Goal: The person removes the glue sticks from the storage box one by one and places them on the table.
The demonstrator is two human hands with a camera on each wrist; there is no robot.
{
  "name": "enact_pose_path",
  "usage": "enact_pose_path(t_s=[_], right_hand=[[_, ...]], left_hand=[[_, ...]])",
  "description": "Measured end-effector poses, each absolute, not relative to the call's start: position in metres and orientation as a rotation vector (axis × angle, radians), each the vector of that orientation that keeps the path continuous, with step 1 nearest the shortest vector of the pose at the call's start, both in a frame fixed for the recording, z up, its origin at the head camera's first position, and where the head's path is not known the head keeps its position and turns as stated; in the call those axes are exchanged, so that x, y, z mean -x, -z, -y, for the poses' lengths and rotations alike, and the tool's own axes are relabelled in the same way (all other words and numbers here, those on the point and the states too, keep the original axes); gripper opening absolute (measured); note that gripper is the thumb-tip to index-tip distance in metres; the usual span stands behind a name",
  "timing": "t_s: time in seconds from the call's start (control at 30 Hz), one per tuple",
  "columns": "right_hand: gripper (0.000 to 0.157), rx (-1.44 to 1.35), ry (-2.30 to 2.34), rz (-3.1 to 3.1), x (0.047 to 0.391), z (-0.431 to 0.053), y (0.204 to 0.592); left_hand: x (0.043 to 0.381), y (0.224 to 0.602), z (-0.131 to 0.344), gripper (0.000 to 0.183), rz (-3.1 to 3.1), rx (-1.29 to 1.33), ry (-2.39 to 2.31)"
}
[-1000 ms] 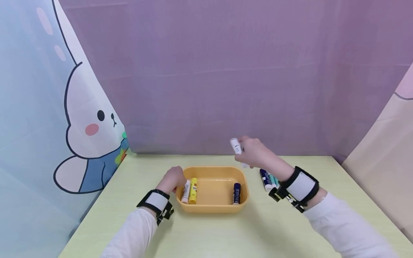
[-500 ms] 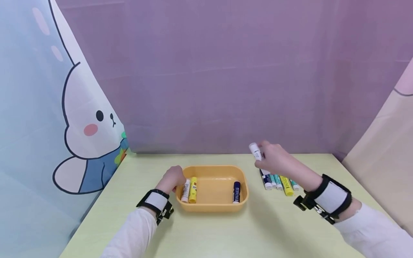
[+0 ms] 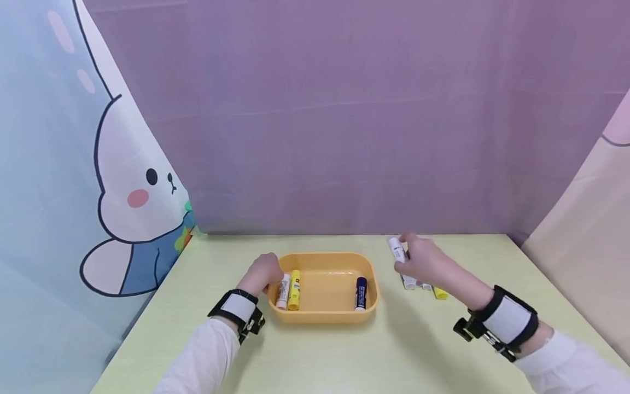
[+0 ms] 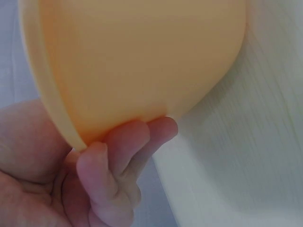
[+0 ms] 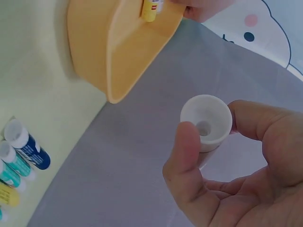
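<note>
My left hand point(image 3: 266, 269) holds the left end of a yellow-orange plastic basket point(image 3: 325, 317), thumb and fingers pinching its rim in the left wrist view. Inside lie a white glue stick point(image 3: 283, 293) and a yellow glue stick point(image 3: 294, 291) side by side at the left, and a navy glue stick point(image 3: 361, 294) at the right. Right of the basket, my right hand point(image 3: 427, 264) pinches another white glue stick point(image 3: 396, 249) between thumb and fingers. In the right wrist view its hollow round end point(image 5: 206, 119) faces the camera.
Beyond the basket's right side several glue sticks lie in a row on the pale green table point(image 3: 325, 355), partly hidden by the right hand: a navy one point(image 5: 35, 153), teal ones point(image 5: 20, 164) and a yellow one point(image 5: 8, 195). A purple cloth point(image 3: 344, 137) hangs behind the table.
My right hand, holding the white glue stick, has moved right from near the basket, then lowered over the row of glue sticks. The left hand stays on the basket.
</note>
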State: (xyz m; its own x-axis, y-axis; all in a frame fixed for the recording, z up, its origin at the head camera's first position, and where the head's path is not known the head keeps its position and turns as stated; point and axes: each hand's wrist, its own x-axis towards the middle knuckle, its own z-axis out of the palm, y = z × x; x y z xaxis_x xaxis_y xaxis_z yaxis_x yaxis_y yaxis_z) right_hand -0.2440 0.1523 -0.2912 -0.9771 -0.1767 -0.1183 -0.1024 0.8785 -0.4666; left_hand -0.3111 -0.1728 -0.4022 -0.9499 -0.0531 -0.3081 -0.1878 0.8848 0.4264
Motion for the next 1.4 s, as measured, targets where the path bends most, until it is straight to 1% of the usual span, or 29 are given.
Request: enact_pose_path(t_s=[0.17,0.43,0.7,0.9,1.2,1.3,1.4], right_hand=[[0.064,0.178,0.711,-2.884,0.25,-0.156,0.307],[0.065,0.096,0.755,-2.863,0.27,-0.161,0.331],[0.061,0.055,0.792,-2.857,0.289,-0.162,0.351],[0.061,0.042,0.778,-2.87,0.301,-0.163,0.368],[0.046,-0.039,0.721,-2.884,0.315,-0.161,0.394],[0.044,-0.05,0.681,-2.891,0.317,-0.161,0.401],[0.045,-0.051,0.665,-2.883,0.319,-0.16,0.406]], left_hand=[[0.31,0.401,0.171,0.024,-2.768,0.182,-0.664],[0.309,0.4,0.169,0.025,-2.769,0.181,-0.654],[0.308,0.399,0.17,0.021,-2.768,0.179,-0.663],[0.306,0.399,0.171,0.021,-2.764,0.18,-0.664],[0.305,0.398,0.17,0.023,-2.773,0.183,-0.655],[0.304,0.397,0.17,0.023,-2.771,0.189,-0.67],[0.303,0.396,0.17,0.023,-2.771,0.192,-0.681]])
